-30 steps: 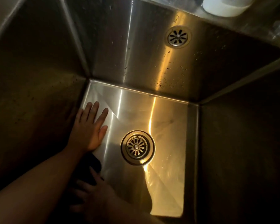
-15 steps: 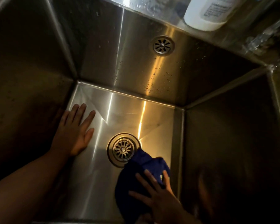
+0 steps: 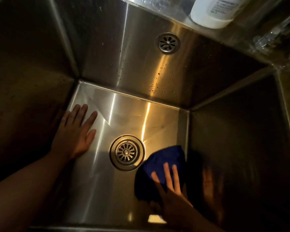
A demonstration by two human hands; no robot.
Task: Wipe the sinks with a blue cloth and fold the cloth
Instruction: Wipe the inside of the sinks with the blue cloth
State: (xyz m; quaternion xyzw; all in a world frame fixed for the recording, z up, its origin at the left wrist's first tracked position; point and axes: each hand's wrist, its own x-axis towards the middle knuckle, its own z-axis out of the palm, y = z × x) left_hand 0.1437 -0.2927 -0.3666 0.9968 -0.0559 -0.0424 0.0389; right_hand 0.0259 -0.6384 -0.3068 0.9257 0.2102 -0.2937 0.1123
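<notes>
Now right hand (image 3: 172, 195) fingers, spread flat, press bunched blue cloth (image 3: 162, 164), long axis toward sink (image 3: 124, 111) back wall.

Sink (image 3: 157, 84) floor bare across far half and near-left strip; room to pass there. Left hand (image 3: 74, 133) flat on floor against left wall, blocks that edge. Right hand (image 3: 171, 190) pressing blue cloth (image 3: 164, 158) fills near-right corner, cloth just beside drain (image 3: 126, 152). Steel walls close in all sides. White bottle (image 3: 213, 10) occupies back ledge.
</notes>
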